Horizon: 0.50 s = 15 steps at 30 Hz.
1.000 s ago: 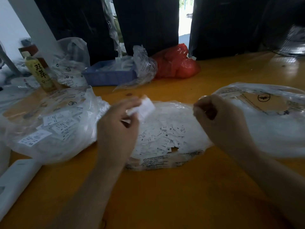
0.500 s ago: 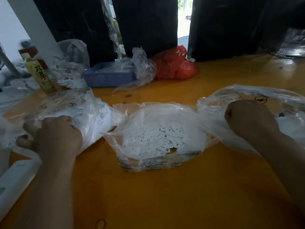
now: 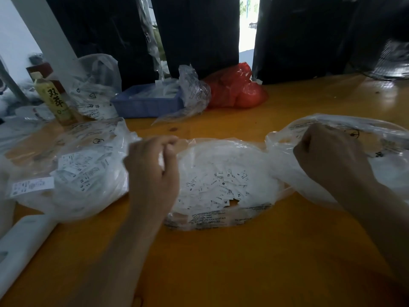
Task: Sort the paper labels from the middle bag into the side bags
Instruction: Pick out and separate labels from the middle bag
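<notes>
White labels [image 3: 221,189] mostly remain in the middle bag [image 3: 221,220]; left hand [image 3: 152,173] hovers curled, right hand [image 3: 329,158] grips the right bag [image 3: 354,122].

Three clear plastic bags lying in row on orange tabletop [image 3: 221,262]. Middle bag [image 3: 221,220] holding heap of paper size labels [image 3: 221,189]. Left hand [image 3: 152,171] hovering at middle bag's left edge, fingers curled, blurred. Right hand [image 3: 329,158] sitting at right bag [image 3: 387,173] mouth, fingers curled; grip unclear. Left bag [image 3: 73,173] holding larger labels. Behind: blue tray [image 3: 146,105], red bag [image 3: 234,89], green tea bottle [image 3: 54,100].
</notes>
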Available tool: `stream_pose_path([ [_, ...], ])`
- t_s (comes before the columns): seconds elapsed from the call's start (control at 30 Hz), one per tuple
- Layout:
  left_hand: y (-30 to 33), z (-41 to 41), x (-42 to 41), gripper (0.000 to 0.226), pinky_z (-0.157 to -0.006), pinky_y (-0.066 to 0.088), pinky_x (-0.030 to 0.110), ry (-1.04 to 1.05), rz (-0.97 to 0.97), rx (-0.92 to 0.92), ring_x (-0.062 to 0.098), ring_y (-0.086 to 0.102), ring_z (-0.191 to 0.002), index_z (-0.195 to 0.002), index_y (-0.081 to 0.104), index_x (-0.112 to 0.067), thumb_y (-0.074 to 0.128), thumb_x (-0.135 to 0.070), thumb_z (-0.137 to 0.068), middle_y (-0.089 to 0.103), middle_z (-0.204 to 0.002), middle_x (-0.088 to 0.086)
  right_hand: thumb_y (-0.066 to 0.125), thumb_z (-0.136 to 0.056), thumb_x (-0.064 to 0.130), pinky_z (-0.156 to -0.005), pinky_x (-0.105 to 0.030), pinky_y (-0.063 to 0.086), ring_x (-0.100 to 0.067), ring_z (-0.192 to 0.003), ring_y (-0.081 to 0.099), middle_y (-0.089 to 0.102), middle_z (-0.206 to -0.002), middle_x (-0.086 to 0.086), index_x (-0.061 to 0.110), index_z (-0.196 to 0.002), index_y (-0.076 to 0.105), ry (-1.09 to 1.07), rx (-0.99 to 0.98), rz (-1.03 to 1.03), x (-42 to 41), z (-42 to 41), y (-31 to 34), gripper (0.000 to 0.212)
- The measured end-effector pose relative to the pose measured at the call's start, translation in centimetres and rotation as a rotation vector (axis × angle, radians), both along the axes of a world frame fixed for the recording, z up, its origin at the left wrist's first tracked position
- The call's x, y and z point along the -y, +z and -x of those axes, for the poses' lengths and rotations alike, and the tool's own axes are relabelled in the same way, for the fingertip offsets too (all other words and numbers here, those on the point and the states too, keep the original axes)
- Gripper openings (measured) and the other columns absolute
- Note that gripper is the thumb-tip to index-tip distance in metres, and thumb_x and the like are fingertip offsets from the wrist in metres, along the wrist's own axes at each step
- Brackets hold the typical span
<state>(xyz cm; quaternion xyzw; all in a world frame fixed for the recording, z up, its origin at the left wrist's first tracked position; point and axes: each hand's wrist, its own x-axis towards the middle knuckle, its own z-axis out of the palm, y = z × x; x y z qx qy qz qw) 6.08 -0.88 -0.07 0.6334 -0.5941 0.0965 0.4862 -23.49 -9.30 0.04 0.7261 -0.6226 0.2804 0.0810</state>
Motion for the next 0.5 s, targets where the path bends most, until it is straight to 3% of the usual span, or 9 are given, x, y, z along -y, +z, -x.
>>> stream_pose_path([
  [0.07, -0.7, 2.1, -0.2, 0.030, -0.096, 0.052, 0.033, -0.198, -0.075, -0.110, 0.009, 0.064, -0.105, -0.118, 0.071, -0.018, 0.046, -0.027, -0.104, 0.069, -0.114, -0.009, 0.056, -0.100, 0.024, -0.061, -0.032, 0.047, -0.006, -0.063, 0.054, 0.061, -0.080, 0.004, 0.016, -0.090, 0.059, 0.142, 0.163, 0.094, -1.1, -1.4, 0.2, 0.013],
  [0.13, -1.3, 3.3, -0.4, 0.031, -0.084, 0.052, 0.014, -0.368, -0.217, -0.281, -0.002, 0.066, -0.100, -0.118, 0.068, -0.028, 0.044, -0.040, -0.103, 0.072, -0.110, -0.018, 0.063, -0.098, 0.022, -0.062, -0.011, 0.044, -0.001, -0.073, 0.060, 0.058, -0.080, 0.018, 0.021, -0.094, 0.059, 0.320, 0.323, 0.140, -2.6, -3.0, 0.5, 0.006],
  [0.17, -1.6, 3.7, -0.4, 0.033, -0.083, 0.053, 0.013, -0.437, -0.300, -0.378, -0.003, 0.067, -0.100, -0.119, 0.067, -0.033, 0.043, -0.049, -0.102, 0.073, -0.109, -0.019, 0.066, -0.096, 0.019, -0.061, -0.008, 0.045, 0.002, -0.078, 0.061, 0.057, -0.079, 0.022, 0.023, -0.094, 0.059, 0.416, 0.395, 0.133, -3.3, -3.7, 0.5, 0.008],
  [0.27, -2.3, 3.9, 0.0, 0.058, -0.087, 0.055, 0.018, -0.553, -0.472, -0.541, -0.003, 0.069, -0.105, -0.130, 0.059, -0.041, 0.045, -0.079, -0.087, 0.072, -0.117, -0.023, 0.070, -0.092, 0.015, -0.065, -0.013, 0.051, -0.004, -0.076, 0.062, 0.060, -0.076, 0.020, 0.024, -0.093, 0.061, 0.615, 0.472, 0.059, -4.8, -5.5, -0.3, 0.013],
  [0.37, -2.7, 4.0, 0.0, 0.073, -0.091, 0.058, 0.025, -0.601, -0.501, -0.588, 0.001, 0.073, -0.106, -0.133, 0.062, -0.038, 0.056, -0.086, -0.078, 0.075, -0.118, -0.019, 0.072, -0.091, 0.014, -0.065, -0.015, 0.051, -0.006, -0.076, 0.062, 0.059, -0.076, 0.021, 0.025, -0.092, 0.061, 0.669, 0.430, -0.008, -4.9, -6.5, -1.2, 0.015],
  [0.5, -3.1, 3.9, 0.0, 0.037, -0.089, 0.062, 0.027, -0.574, -0.398, -0.672, 0.008, 0.076, -0.099, -0.111, 0.078, -0.039, 0.072, -0.066, -0.087, 0.080, -0.105, -0.010, 0.073, -0.091, 0.014, -0.065, -0.011, 0.048, -0.005, -0.079, 0.062, 0.058, -0.074, 0.023, 0.028, -0.091, 0.059, 0.668, 0.382, -0.049, -4.7, -6.9, -1.9, 0.020],
])
